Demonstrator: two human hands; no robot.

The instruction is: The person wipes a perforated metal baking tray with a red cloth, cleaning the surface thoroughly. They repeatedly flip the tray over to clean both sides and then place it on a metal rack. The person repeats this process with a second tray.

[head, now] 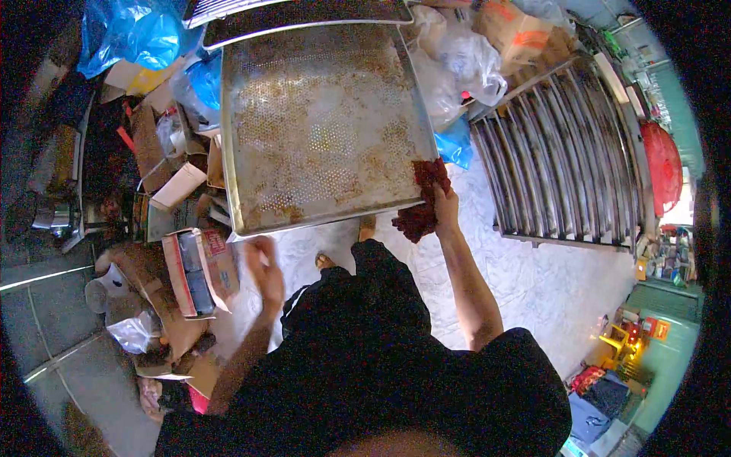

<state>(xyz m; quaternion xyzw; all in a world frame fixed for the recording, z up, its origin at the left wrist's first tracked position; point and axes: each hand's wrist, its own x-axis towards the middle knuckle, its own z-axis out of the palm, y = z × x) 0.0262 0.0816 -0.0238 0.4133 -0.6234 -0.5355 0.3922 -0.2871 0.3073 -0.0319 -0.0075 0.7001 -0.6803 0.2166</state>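
A perforated metal tray (pixel 325 125) with brown stains and a raised rim lies in front of me. My right hand (pixel 446 205) grips a dark red cloth (pixel 420 220) at the tray's near right corner. Part of the cloth laps over the rim, and the rest hangs below it. Just below the near left corner is my left hand (pixel 265 268), blurred, its fingers apart and nothing visible in them. Whether its fingertips touch the rim cannot be made out.
More trays (pixel 308 28) lie beyond this one. A slatted metal rack (pixel 562 160) stands to the right. On the left are an open carton (pixel 200 271) with dark packs and a heap of cardboard (pixel 177 185). Plastic bags (pixel 468 63) and a cardboard box (pixel 514 34) are behind at right.
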